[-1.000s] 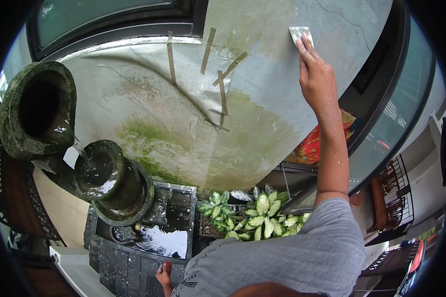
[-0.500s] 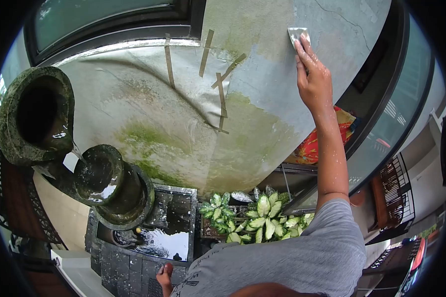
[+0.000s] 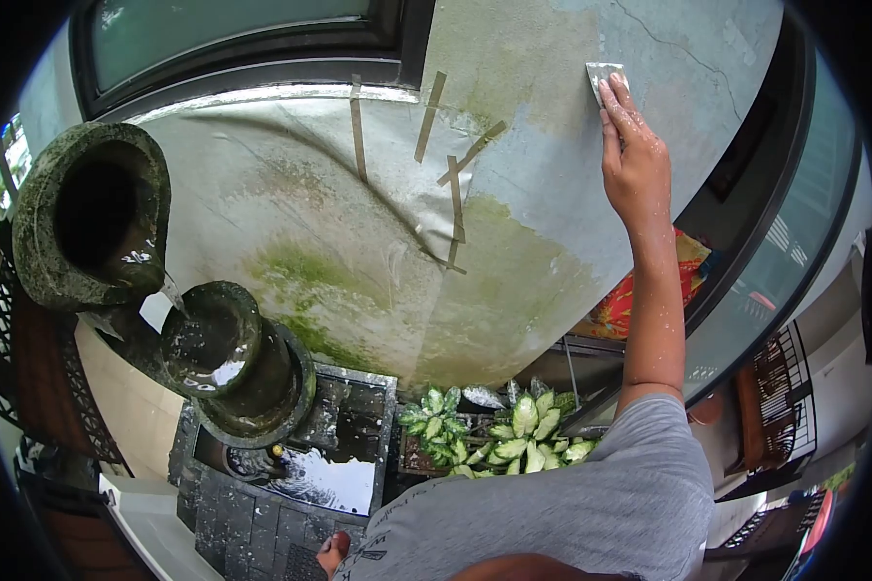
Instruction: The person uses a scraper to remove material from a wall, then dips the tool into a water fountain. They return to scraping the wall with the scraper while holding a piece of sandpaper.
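My right hand is raised on an outstretched arm, closed on a flat, pale scraper. Fingers press along the scraper, and its wide edge lies at the wall. White flecks dot the hand and forearm. Around the scraper the wall's paint is grey-blue and patchy, with a thin crack up to the right. My left hand is out of sight.
Loose sheeting hangs below the window frame, fixed with brown tape strips. A tiered stone fountain pours water at left. Leafy plants grow at the wall's foot. A bare foot shows on dark tiles.
The whole view has shifted, so the wall and fountain sit farther right. My right hand still holds the scraper at nearly the same spot, slightly lower on the wall.
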`<act>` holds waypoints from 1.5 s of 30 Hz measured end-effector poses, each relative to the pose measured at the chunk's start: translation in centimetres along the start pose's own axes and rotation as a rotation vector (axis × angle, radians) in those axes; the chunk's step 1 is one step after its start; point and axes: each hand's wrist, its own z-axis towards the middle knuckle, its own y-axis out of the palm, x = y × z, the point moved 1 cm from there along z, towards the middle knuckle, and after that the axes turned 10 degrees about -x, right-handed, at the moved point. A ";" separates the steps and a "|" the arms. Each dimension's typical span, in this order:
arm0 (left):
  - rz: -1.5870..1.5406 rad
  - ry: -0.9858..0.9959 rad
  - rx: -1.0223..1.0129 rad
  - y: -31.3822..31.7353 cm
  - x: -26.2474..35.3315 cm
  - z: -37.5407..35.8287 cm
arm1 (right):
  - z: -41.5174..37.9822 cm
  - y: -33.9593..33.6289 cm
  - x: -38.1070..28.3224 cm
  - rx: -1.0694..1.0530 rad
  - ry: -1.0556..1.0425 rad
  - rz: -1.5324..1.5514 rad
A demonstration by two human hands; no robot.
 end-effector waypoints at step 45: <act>-0.063 0.088 0.150 0.3 4.1 0.5 | 0.6 0.7 0.3 0.035 -0.039 -0.095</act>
